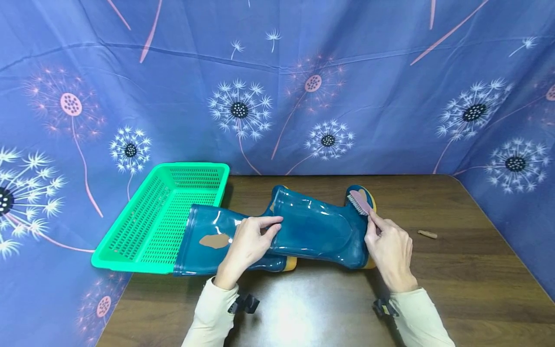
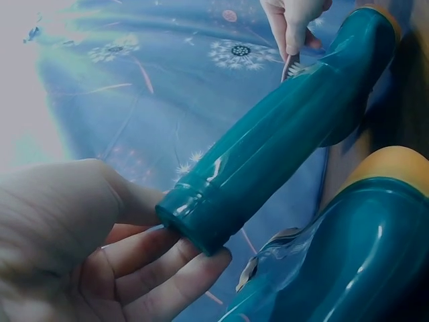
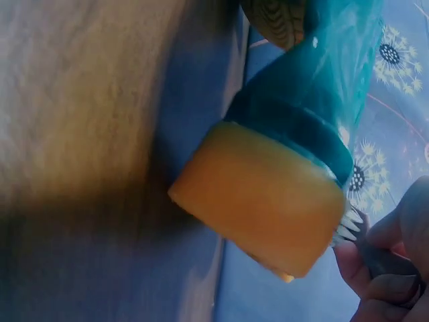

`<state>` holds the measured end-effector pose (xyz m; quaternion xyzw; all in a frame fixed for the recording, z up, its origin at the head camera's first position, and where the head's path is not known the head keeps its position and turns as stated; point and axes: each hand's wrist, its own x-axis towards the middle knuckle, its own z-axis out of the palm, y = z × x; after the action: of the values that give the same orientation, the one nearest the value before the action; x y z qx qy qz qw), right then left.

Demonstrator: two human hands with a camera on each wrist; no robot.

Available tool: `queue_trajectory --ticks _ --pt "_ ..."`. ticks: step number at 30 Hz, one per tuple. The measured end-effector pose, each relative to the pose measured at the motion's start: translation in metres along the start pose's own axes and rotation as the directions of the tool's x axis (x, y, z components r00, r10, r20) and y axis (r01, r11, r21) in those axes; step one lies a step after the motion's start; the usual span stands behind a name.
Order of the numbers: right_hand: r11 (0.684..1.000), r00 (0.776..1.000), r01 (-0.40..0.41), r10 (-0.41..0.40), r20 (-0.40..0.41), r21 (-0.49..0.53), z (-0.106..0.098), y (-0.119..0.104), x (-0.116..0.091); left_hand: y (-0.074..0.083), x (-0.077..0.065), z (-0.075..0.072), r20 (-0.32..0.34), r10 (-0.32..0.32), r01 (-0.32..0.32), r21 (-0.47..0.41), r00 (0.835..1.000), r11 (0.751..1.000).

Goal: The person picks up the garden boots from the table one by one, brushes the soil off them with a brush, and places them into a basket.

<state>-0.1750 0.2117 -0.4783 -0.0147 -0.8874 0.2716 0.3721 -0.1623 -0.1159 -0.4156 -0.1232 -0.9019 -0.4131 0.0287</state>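
A glossy teal rain boot (image 1: pixel 316 226) with a yellow sole lies on its side, its shaft opening to the left and its toe toward the back. My left hand (image 1: pixel 251 238) pinches the rim of that opening, thumb on one side and fingers on the other in the left wrist view. In my right hand (image 1: pixel 392 248) is a pink scrub brush (image 1: pixel 361 201), its white bristles (image 3: pixel 347 225) right at the boot's foot. A second teal boot (image 1: pixel 197 255), with a brown patch on its shaft, lies partly under the first.
A green plastic basket (image 1: pixel 125 265) with slotted walls stands at the left, the second boot's shaft overlapping its right edge. Right of my right hand, a small tan stick-like piece (image 1: pixel 427 234) lies on the brown wooden table (image 1: pixel 472 279). Blue dandelion-print cloth (image 1: pixel 277 149) hangs behind.
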Motion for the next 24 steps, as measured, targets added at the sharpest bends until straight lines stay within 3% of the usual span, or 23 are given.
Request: queue_trajectory --ticks 9,17,24 --pt "0.999 0.999 0.030 -0.028 -0.042 0.037 -0.001 0.001 0.004 -0.001 0.000 -0.002 0.002 -0.014 0.014 0.049 1.000 0.999" --pt "0.997 0.991 0.065 -0.070 0.117 0.046 0.008 -0.004 -0.004 0.001 -0.001 -0.003 0.002 -0.011 0.011 0.044 1.000 0.999" --pt "0.999 0.999 0.032 -0.032 0.028 0.007 0.000 0.002 -0.001 0.000 0.000 -0.002 0.010 0.000 0.000 0.039 1.000 0.999"
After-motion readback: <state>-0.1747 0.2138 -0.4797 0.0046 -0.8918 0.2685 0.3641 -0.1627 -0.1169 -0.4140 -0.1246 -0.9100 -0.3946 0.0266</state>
